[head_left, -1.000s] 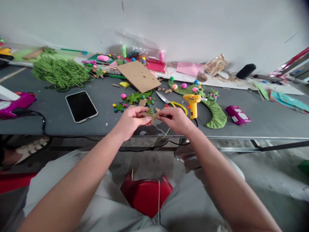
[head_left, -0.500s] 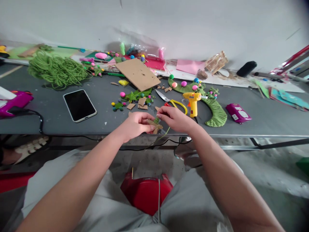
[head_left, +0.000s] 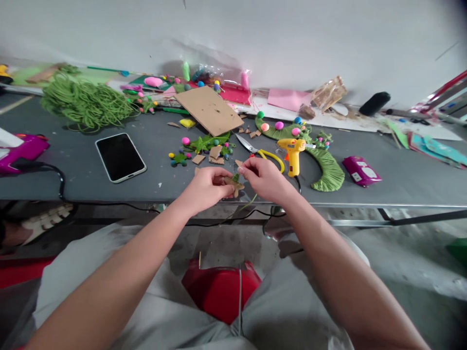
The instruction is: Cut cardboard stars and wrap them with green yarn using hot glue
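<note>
My left hand pinches a small cardboard star at the table's front edge. One of its arms has green yarn wound around it. Just right of the star, my right hand is closed with thumb and forefinger together on the yarn; the exact grip is partly hidden. A loose green strand hangs below this hand over the edge. Beyond my hands lie scissors with yellow handles and a yellow glue gun.
A phone and a heap of green yarn lie left. Cardboard scraps, a cardboard sheet and green stars with pompoms sit ahead. Rightward are a yarn-wrapped crescent and a purple packet. A black cable runs along the edge.
My right hand has shifted slightly up and away from the star, showing more of its green-wrapped arm. My left hand keeps its hold, with the star turned a little.
</note>
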Tool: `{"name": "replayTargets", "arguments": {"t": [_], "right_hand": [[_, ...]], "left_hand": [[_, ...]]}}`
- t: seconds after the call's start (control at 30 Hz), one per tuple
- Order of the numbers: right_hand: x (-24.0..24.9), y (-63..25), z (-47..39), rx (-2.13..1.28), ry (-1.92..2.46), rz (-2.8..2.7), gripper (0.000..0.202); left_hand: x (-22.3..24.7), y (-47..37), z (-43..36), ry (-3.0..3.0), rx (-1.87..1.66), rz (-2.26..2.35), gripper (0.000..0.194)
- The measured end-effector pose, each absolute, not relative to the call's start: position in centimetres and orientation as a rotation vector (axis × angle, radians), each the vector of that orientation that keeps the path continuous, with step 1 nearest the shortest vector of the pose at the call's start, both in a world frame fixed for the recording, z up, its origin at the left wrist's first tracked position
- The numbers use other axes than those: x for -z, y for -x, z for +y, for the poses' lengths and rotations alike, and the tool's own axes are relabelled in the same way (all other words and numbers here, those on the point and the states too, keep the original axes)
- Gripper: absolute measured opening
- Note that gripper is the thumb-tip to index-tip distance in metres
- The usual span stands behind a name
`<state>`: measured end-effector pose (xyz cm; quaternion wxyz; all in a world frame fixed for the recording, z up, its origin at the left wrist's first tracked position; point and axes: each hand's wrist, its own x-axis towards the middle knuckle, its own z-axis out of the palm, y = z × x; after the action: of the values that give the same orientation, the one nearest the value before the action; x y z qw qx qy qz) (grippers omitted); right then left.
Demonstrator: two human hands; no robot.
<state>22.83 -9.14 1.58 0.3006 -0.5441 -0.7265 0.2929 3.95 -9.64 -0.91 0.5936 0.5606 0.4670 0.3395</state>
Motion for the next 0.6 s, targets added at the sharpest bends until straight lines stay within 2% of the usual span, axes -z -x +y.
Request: {"name": "replayTargets", "arguments": {"t": [0.13,0.27,0.37,0.6], "right_hand": [[-1.9,-21.6,-10.2,-0.674,1.405,-1.928,0.017],[-1.7,-21.0,-11.2,-0.578,1.367,-1.967,0.012],[-1.2,-20.8,-11.8,-0.517,1.325,-1.964,0.014],[-0.6,-20.9,-12.4,-0.403,1.297,-2.012,0.016]], "left_hand": [[0.8,-4.2,-9.5,-1.298,-0.862,1.063,0.021],[0.6,-4.5,-9.3,-1.168,-1.008,1.101,0.03],[0.6,-4.4,-9.1,-1.08,-1.11,1.112,0.035],[0.8,-3.7,-8.7,-1.007,-1.21,1.051,0.032]]}}
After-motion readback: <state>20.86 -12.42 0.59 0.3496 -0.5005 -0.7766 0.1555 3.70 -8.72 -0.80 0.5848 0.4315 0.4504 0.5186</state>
